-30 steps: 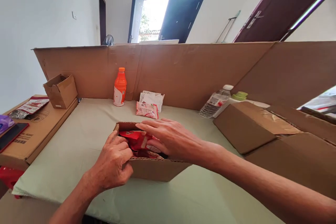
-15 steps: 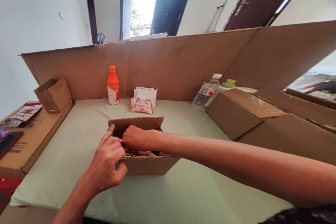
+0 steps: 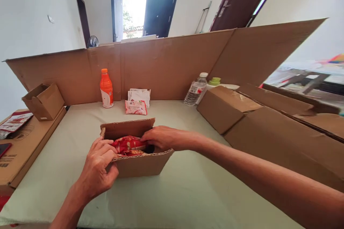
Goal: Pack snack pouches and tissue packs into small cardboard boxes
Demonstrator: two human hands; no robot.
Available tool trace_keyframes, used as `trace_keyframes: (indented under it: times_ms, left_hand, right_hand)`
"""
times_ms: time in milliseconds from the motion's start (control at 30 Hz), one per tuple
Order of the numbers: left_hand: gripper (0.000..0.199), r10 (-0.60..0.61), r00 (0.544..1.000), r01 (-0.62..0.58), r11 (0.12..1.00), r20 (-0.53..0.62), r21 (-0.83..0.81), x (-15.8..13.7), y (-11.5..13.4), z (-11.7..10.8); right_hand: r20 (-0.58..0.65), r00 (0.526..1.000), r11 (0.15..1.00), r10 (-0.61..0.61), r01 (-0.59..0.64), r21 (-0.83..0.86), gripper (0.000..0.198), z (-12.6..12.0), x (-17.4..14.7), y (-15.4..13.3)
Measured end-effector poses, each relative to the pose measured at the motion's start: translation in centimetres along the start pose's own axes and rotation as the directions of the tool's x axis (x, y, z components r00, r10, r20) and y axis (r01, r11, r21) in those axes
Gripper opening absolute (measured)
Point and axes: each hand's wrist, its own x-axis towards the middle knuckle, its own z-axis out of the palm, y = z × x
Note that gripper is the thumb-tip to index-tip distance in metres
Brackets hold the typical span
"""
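Head view. My left hand [image 3: 99,164] is curled over the near left corner of a brown cardboard box [image 3: 138,166], gripping its rim, thumb against the near wall. My right hand [image 3: 159,138] reaches into the right end, fingers held close together against a glossy, crinkled red packet [image 3: 128,144]; its fingertips are hidden, so I cannot tell whether they grip. The packet lies inside the box (raw corrugated edges exposed along the rim).

Surface: pale green cloth [image 3: 182,193], lightly creased. Towards its far edge are 2 bottles, an upright orange bottle [image 3: 106,91] and a tilted, ribbed clear bottle [image 3: 192,94], with a pink packet [image 3: 136,107] between them. Behind stands a cardboard screen [image 3: 166,61]; beyond it, white walls and a small fan [image 3: 92,41].

Labels: the pink packet's lettering and the dark print on the flat carton [image 3: 29,157] at left are too small to read.
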Motion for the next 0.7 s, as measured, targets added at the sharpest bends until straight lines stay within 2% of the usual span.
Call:
trace_keyframes:
  times_ms: [100, 200, 267, 333, 400, 433, 467, 533, 600, 700]
  left_hand:
    - [0.024, 0.002, 1.0, -0.002, 1.0, -0.024, 0.0, 0.1, 0.0, 0.0]
    - [0.027, -0.012, 0.999, 0.014, 0.998, -0.034, 0.058, -0.5, 0.4, -0.2]
    - [0.029, -0.056, 0.997, 0.062, 0.992, -0.056, 0.111, -1.2, 0.7, -0.4]
    - [0.036, -0.102, 0.987, 0.119, 0.983, -0.125, 0.136, -2.0, 0.7, -0.4]
    - [0.047, -0.176, 0.962, 0.201, 0.973, -0.211, 0.109, -2.7, 0.5, -0.1]
    - [0.052, -0.223, 0.945, 0.246, 0.967, -0.24, 0.072, -2.9, 0.2, 0.1]
    - [0.056, -0.277, 0.929, 0.292, 0.956, -0.245, 0.024, -3.0, 0.0, 0.4]
    - [0.059, -0.37, 0.911, 0.363, 0.929, -0.182, -0.072, -3.0, -0.5, 1.1]
    - [0.056, -0.41, 0.903, 0.397, 0.91, -0.128, -0.119, -2.7, -0.8, 1.8]
    - [0.048, -0.406, 0.897, 0.401, 0.914, -0.178, -0.062, -2.0, -1.1, 2.4]
  right_hand:
    - [0.042, 0.999, 1.0, -0.027, 0.026, 0.017, 0.023, 0.8, 0.5, 0.0]
    - [0.025, 0.998, 0.998, -0.055, 0.054, 0.019, 0.025, 0.4, 0.7, -0.2]
    - [-0.064, 0.995, 0.997, -0.075, 0.076, 0.01, 0.03, 0.1, 0.0, 0.0]
    - [-0.206, 0.975, 0.996, -0.086, 0.092, 0.018, 0.034, 0.2, -1.1, 0.7]
    - [-0.323, 0.944, 0.994, -0.066, 0.091, 0.061, 0.036, 0.8, -2.3, 1.7]
    - [-0.345, 0.937, 0.991, -0.052, 0.09, 0.096, 0.037, 1.3, -2.8, 2.1]
    - [-0.357, 0.933, 0.987, -0.038, 0.091, 0.135, 0.037, 1.7, -3.3, 2.6]
    - [-0.382, 0.924, 0.969, 0.003, 0.092, 0.23, 0.037, 2.6, -4.1, 3.1]
    - [-0.451, 0.885, 0.936, 0.12, 0.051, 0.35, 0.037, 3.1, -4.8, 3.3]
    - [-0.573, 0.75, 0.887, 0.331, -0.039, 0.46, 0.04, 3.1, -5.6, 2.8]
